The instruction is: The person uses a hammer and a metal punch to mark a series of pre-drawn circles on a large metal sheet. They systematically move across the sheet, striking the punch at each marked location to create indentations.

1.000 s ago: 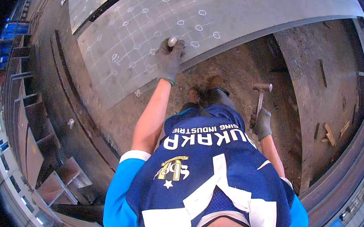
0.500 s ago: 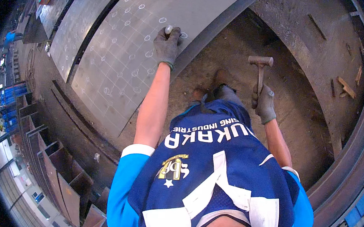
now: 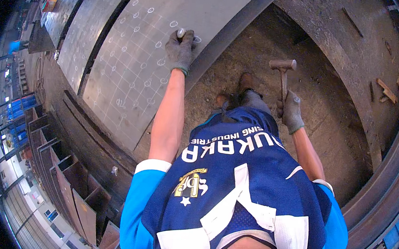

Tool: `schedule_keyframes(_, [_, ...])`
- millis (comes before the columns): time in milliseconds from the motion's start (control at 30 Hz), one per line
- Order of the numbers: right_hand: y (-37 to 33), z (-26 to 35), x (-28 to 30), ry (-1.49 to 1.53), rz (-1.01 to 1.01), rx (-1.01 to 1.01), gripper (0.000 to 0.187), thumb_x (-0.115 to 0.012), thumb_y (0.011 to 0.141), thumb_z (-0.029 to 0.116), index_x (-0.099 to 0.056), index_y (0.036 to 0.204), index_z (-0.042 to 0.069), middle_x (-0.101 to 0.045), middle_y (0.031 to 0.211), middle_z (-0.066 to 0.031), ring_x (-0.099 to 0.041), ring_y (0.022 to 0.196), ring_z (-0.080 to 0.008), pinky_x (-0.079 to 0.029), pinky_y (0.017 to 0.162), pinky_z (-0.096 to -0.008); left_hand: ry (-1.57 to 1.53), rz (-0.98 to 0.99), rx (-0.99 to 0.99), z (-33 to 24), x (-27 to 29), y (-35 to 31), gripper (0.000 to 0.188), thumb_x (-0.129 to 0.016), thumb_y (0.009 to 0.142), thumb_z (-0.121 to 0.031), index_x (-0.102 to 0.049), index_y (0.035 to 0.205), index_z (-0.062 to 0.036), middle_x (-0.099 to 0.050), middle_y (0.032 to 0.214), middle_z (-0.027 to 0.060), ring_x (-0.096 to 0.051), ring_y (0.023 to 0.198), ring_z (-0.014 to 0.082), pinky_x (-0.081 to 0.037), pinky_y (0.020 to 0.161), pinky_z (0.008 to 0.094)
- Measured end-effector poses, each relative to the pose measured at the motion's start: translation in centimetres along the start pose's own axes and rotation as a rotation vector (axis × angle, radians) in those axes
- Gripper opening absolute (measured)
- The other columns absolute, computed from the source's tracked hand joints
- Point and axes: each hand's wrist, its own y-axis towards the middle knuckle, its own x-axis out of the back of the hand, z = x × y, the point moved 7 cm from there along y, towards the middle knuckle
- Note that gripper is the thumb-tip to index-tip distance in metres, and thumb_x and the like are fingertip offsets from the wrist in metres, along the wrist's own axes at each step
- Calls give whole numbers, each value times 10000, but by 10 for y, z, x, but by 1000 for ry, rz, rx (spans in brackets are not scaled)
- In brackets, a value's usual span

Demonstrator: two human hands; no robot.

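Observation:
A grey-gloved left hand [image 3: 179,54] is closed around a metal punch [image 3: 181,32], whose rounded silver end shows above the fingers. The rest of the punch is hidden in the glove. That hand rests on a flat grey steel plate [image 3: 204,5] marked with chalk grid lines and small circles, close to the plate's right edge. Off to the right, over the ground, my gloved right hand [image 3: 293,113] grips a hammer [image 3: 283,65] by its handle, with the head raised and apart from the plate.
Alongside the plate runs a dark steel beam [image 3: 232,29]. Another marked plate [image 3: 87,22] lies beyond a gap on the left. Broken wood pieces [image 3: 386,90] lie at the right. Rusty steel sections [image 3: 70,198] stand at lower left, and curved rails [image 3: 384,200] border the right side.
The view has shifted a little. The hammer head has tilted slightly, while my left hand keeps the punch at the same circle near the plate's edge.

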Motion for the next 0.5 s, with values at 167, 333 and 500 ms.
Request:
schedule_keyframes(167, [-6, 11, -3, 29, -12, -22, 335, -392, 1063, 431, -534, 909, 169, -461, 619, 8, -385, 462, -156, -299, 424, -361, 58, 16, 3, -16, 0, -5, 264, -770, 953, -212, -709, 1090, 4, -756, 854, 56, -691, 717, 118, -554, 652, 299])
schedule_keyframes(333, [-3, 16, -5, -3, 6, 45, 341, -379, 1064, 424, -537, 908, 164, -468, 618, 11, -387, 460, -150, -300, 421, -360, 7, 29, 27, -6, -2, 0, 292, -775, 949, -231, -708, 1100, 10, -757, 855, 56, -684, 718, 116, -551, 666, 299])
schedule_keyframes(500, [8, 17, -8, -94, 31, 136, 355, -374, 1071, 445, -543, 929, 168, -475, 649, 9, -386, 468, -139, -306, 433, -340, 70, 5, -15, -5, -4, 2, 280, -767, 954, -223, -708, 1101, 8, -757, 859, 58, -684, 716, 117, -549, 657, 307])
